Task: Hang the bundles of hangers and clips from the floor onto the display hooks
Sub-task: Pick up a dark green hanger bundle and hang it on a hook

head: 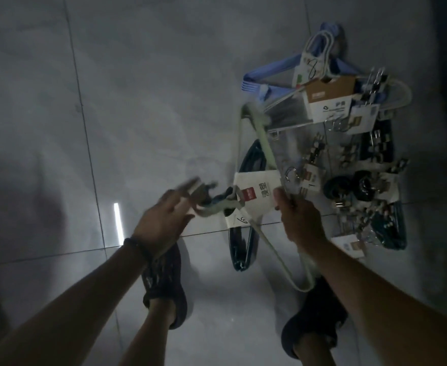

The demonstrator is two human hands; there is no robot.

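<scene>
Two hands at a pale hanger bundle (262, 140) above a floor pile (370, 159).
Right hand (300, 220) pinches its paper label (254, 196); left hand (161, 220) is blurred at the hooks (206, 204), grip unclear.

A heap of bundles (349, 122) lies on the floor (111, 101) at the far right. Nearer, a hanger bundle (254, 196) sits between the left hand (161, 220) and the right hand (299, 217), over a second bundle (239, 249) on the floor. Two shoes (164, 281) stand nearest.
</scene>
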